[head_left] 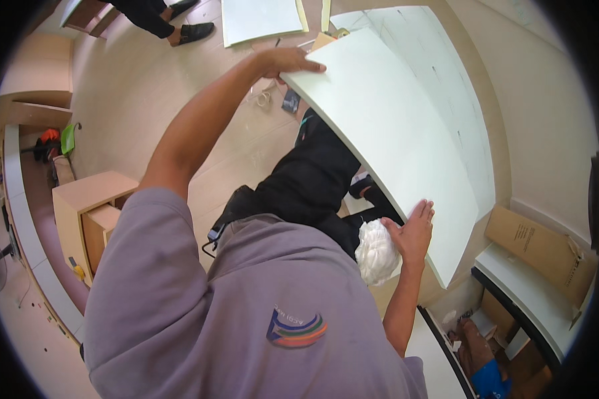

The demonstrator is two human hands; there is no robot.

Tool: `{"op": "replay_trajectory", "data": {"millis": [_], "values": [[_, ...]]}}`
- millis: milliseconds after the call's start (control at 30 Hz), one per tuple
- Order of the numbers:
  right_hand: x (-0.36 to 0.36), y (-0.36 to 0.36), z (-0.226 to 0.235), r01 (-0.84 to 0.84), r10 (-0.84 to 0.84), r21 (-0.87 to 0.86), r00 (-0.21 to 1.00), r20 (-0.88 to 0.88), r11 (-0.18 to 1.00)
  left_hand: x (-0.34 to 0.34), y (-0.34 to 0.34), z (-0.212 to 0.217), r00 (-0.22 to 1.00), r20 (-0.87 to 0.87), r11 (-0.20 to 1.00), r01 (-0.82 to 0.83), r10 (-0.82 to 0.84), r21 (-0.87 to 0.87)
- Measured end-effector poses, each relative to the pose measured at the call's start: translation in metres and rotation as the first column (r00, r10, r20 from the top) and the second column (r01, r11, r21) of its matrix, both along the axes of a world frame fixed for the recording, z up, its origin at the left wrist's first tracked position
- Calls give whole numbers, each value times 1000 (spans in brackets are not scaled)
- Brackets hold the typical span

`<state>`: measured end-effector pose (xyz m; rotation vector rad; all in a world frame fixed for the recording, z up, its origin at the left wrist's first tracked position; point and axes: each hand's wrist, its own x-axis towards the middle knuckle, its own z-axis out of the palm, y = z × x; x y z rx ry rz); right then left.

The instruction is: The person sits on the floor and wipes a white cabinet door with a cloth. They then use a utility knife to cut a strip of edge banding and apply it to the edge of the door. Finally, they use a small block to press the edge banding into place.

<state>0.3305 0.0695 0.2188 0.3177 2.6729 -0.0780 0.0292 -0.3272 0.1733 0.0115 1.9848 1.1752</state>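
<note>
The person is holding a large white panel (386, 133) tilted above the floor (133, 93), with one hand at each end. The left hand (289, 61) is reaching out at arm's length and resting on the far corner of the panel, fingers spread flat over its top face and thumb tucked at the edge, so it is gripping the corner loosely rather than closing round it. The right hand (412, 233) is lying open against the near long edge, palm to the underside and fingers showing over the rim. Just beside that hand, against the wrist, a bunched white cloth (376, 251) is sitting; whether the hand is pinching it cannot be told. The panel is slanting from upper left down to lower right, crossing over the person's dark trousers (309, 179). Behind it a second, longer white board (446, 86) is lying alongside. To the left a low wooden cabinet (86, 206) is standing on the floor, and at the top another person's shoes (190, 30) are showing near a flat white sheet (259, 20). A cardboard box (539, 249) is lying at the right.
</note>
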Motion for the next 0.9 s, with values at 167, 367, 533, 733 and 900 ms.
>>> {"op": "replay_trajectory", "data": {"millis": [167, 367, 533, 733, 900], "values": [[10, 10, -16, 32, -33, -10, 989, -141, 999, 24, -8, -17, 925, -365, 988, 55, -105, -146], [-13, -26, -10, 136, -128, 169, 990, -58, 976, 60, -26, -11, 995, -77, 997, -68, 70, 32], [7, -13, -29, 145, -124, 182, 985, -123, 972, 92, -9, 38, 989, 12, 989, -144, 144, -34], [8, -35, -45, 49, -27, 111, 980, -198, 993, 131, -22, 28, 984, 84, 979, -166, 157, 118], [-4, -41, -36, 102, -75, 86, 960, -271, 991, 159, -5, 54, 961, 74, 954, -273, 266, 124]]}}
